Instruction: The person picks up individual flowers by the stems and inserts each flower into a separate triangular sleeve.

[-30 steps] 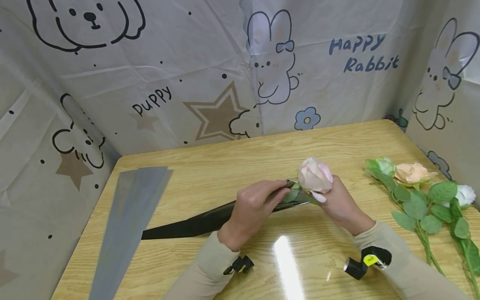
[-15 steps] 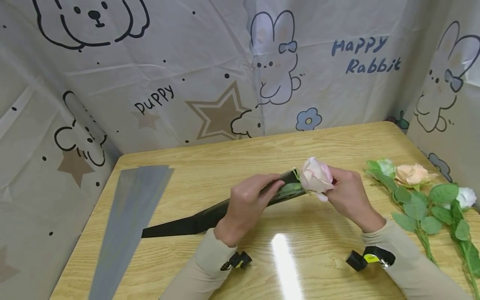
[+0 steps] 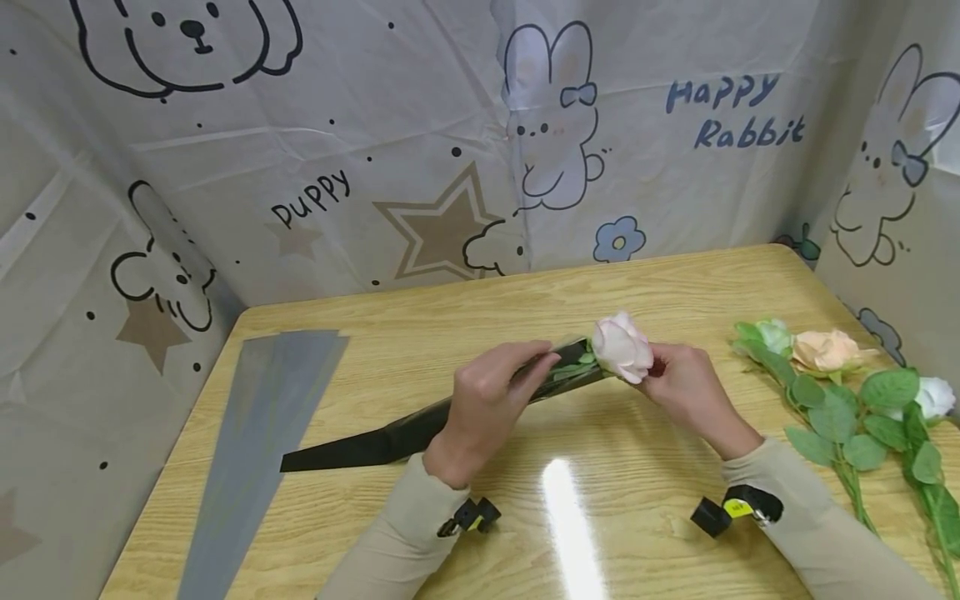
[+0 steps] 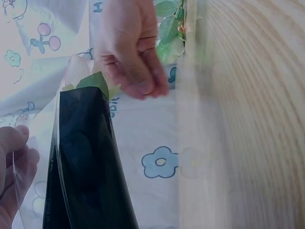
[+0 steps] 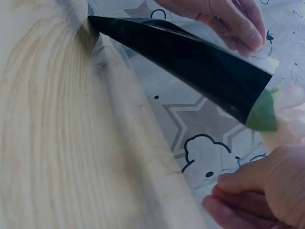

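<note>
A pale pink rose stands out of the wide end of a black flower sleeve with a clear front. Its green leaf shows at the mouth of the sleeve, and the stem is hidden inside. My left hand pinches the sleeve's clear film near that end, as the left wrist view also shows at the left hand. At the bloom's right side, my right hand holds the outer petals between thumb and fingers. The sleeve's narrow tip points left, over the grey sleeves.
Flat grey sleeves lie stacked on the left of the wooden table. On the right lie artificial flowers: a peach rose, a pale green bloom and a white one. A printed cloth hangs behind.
My right hand has shifted from behind the bloom to its right side. The rose has moved slightly left, closer against the sleeve's mouth, and its leaves sit more inside. My left hand has moved slightly left.
</note>
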